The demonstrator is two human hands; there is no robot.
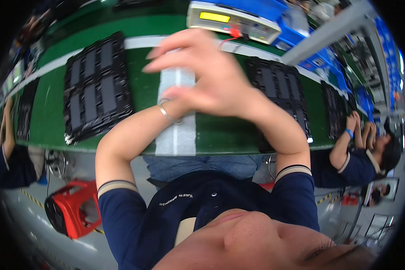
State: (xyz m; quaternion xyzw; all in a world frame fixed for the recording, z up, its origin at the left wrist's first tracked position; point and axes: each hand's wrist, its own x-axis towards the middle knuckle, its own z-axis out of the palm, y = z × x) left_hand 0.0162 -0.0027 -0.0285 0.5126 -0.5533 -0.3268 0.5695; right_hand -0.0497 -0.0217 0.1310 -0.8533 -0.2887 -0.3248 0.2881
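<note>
At the middle of the tabletop's near edge, a pale grey-blue cloth strip is lying lengthwise, running up beneath both hands. Above it, the right hand is reaching leftward, blurred, its fingers spreading and curving away from the thumb. The left hand is sitting just under it, mostly hidden, so whether it is pinching anything cannot be told; a silver bracelet is circling its wrist. Left of the hands, a stack of black compartmented trays is resting; a second black tray stack is lying to their right, partly behind the right forearm. Toward the far edge, a benchtop meter is showing a yellow display.
</note>
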